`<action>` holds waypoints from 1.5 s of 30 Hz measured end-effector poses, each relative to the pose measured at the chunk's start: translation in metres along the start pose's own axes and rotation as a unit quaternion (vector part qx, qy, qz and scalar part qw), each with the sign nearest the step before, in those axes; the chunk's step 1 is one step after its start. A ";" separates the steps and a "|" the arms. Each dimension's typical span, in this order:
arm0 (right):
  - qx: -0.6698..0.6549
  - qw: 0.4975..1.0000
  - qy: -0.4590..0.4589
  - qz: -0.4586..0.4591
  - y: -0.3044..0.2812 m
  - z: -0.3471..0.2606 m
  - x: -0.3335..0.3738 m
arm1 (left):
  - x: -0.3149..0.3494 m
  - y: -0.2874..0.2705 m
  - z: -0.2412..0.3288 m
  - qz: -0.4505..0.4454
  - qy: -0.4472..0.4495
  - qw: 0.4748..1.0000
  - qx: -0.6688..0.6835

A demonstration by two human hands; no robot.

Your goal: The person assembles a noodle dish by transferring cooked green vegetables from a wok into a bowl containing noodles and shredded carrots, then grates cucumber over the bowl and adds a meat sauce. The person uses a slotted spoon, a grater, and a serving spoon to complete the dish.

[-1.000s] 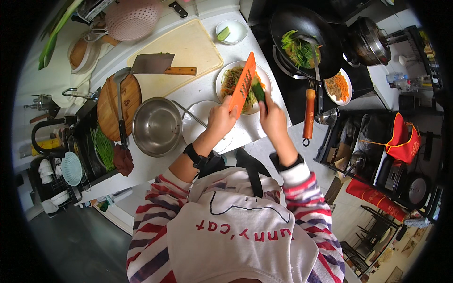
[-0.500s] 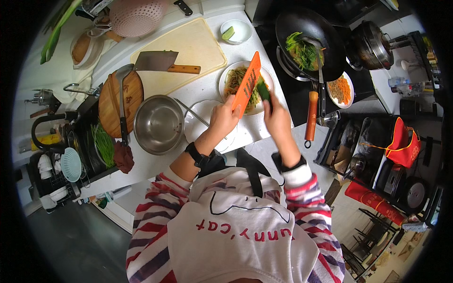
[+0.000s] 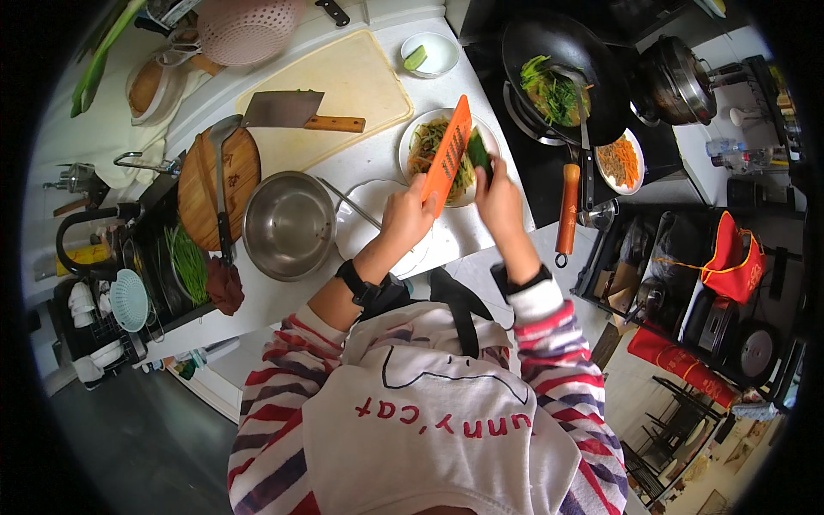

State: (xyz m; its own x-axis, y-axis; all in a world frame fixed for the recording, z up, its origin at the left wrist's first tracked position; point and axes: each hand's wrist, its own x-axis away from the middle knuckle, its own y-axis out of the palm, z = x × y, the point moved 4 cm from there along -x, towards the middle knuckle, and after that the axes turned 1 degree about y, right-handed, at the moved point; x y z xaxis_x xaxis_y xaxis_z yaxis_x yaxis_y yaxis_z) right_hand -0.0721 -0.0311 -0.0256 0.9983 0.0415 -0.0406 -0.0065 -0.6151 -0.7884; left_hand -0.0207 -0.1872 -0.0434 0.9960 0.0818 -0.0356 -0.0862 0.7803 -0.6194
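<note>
My left hand [image 3: 407, 215] is closed round the lower end of an orange grater [image 3: 448, 154], which stands tilted over a white plate [image 3: 403, 148] of shredded vegetables [image 3: 427, 137]. On the grater's right side, my right hand [image 3: 499, 199] grips a piece of cucumber [image 3: 478, 152], dark green outside, close against the grating face. My fingers cover the cucumber's near end. Just below my left hand lies a white scalloped plate [image 3: 365, 249] with a metal utensil [image 3: 352, 204] across it.
Left of my hands are a steel bowl [image 3: 290, 227], a cleaver [image 3: 285, 109] on a cutting board [image 3: 369, 77], and a round wooden board [image 3: 240, 172]. A wok [image 3: 524, 51] with greens sits on the stove at right, its handle [image 3: 568, 206] pointing toward me. A small bowl [image 3: 442, 56] holds a green piece.
My right hand and the cucumber have shifted slightly up and to the left along the grater. The left hand and grater stay nearly in place.
</note>
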 end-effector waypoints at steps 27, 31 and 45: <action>-0.161 0.979 0.111 -0.050 -0.045 0.021 0.034 | -0.018 -0.020 -0.028 0.017 -0.059 0.988 0.139; -0.118 0.993 0.026 -0.010 -0.051 -0.005 0.053 | -0.014 -0.001 -0.010 0.029 -0.053 0.990 0.129; 0.055 0.998 -0.006 0.031 0.018 0.011 -0.009 | 0.008 0.029 0.006 -0.048 -0.052 0.997 0.030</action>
State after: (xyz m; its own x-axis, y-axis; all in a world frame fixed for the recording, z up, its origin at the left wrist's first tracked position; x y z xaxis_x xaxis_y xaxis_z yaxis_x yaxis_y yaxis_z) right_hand -0.0817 -0.0342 -0.0460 0.9952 0.0157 -0.0970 -0.0742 -0.5273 -0.8464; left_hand -0.0156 -0.1602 -0.0573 0.9922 0.0672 0.1048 0.0043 0.8231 -0.5679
